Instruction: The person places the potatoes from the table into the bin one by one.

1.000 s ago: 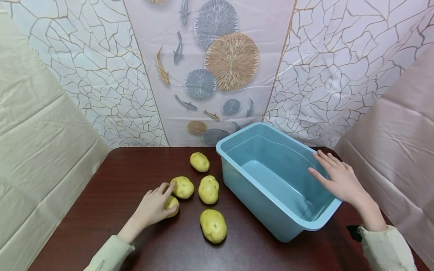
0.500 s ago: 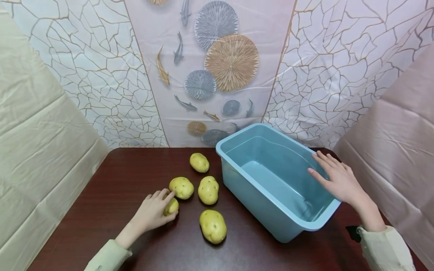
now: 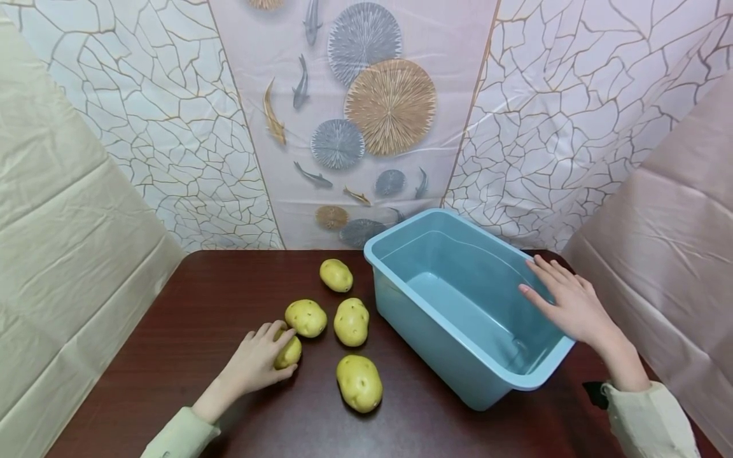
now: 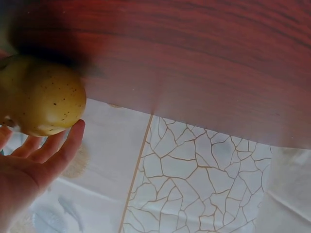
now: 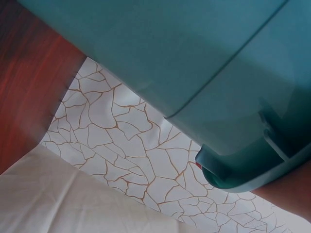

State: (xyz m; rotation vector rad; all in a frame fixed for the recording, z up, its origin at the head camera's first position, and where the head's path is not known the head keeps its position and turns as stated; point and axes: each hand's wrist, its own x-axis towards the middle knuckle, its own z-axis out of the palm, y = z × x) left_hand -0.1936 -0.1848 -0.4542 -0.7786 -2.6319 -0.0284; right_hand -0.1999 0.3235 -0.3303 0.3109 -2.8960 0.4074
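My left hand (image 3: 258, 358) curls its fingers and thumb round a yellow potato (image 3: 288, 352) on the dark table; the palm side is hidden from above. In the left wrist view the potato (image 4: 43, 97) lies against the fingertips. Just beyond it is a second potato (image 3: 306, 318), close to the index finger. A light-blue plastic bin (image 3: 441, 318) stands at the right, its inside bare. Over its right rim lies my right hand (image 3: 572, 308), fingers straight and spread. From the right wrist camera, the bin's outer wall (image 5: 170, 58) hides nearly all of that hand.
Three more potatoes lie between the left hand and the bin: one at the back (image 3: 336, 275), one in the middle (image 3: 352, 322), one in front (image 3: 359, 383). A patterned cloth (image 3: 389, 191) hangs behind the table (image 3: 189, 305), with plain cloth at both sides.
The left hand has drawn back slightly toward the person, its index finger leaving the second potato, and its fingers have closed round the nearest one. The right hand and bin stay put.
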